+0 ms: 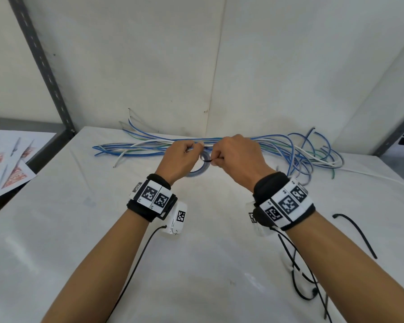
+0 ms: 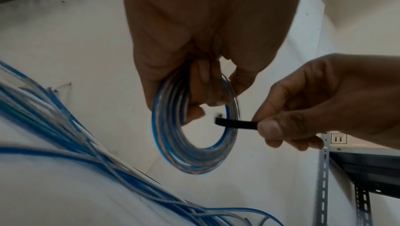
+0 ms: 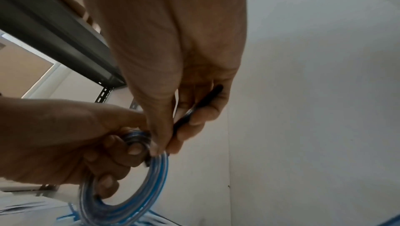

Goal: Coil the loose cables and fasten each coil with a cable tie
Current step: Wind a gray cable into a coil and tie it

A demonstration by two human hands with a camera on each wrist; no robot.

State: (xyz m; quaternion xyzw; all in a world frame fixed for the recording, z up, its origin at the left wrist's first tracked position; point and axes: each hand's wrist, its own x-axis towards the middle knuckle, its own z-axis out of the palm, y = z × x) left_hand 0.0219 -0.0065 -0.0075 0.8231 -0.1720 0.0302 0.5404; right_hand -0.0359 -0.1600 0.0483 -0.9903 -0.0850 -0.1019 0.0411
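My left hand (image 1: 184, 157) grips a small coil of blue and clear cable (image 1: 198, 170) by its top, held above the white table. In the left wrist view the coil (image 2: 173, 144) hangs as a ring below the left hand (image 2: 194, 82). My right hand (image 1: 233, 157) pinches a black cable tie (image 1: 208, 161) between thumb and forefinger. The cable tie (image 2: 236, 124) pokes across the coil's right side into the ring's opening. In the right wrist view the cable tie (image 3: 199, 104) runs through the right hand (image 3: 164, 127) beside the coil (image 3: 129, 209).
A pile of loose blue, white and green cables (image 1: 289, 150) lies along the table's far edge by the wall. Spare black cable ties (image 1: 357, 234) lie at the near right, one (image 1: 135, 264) near my left forearm. Printed sheets (image 1: 7, 164) lie on a dark shelf at the left.
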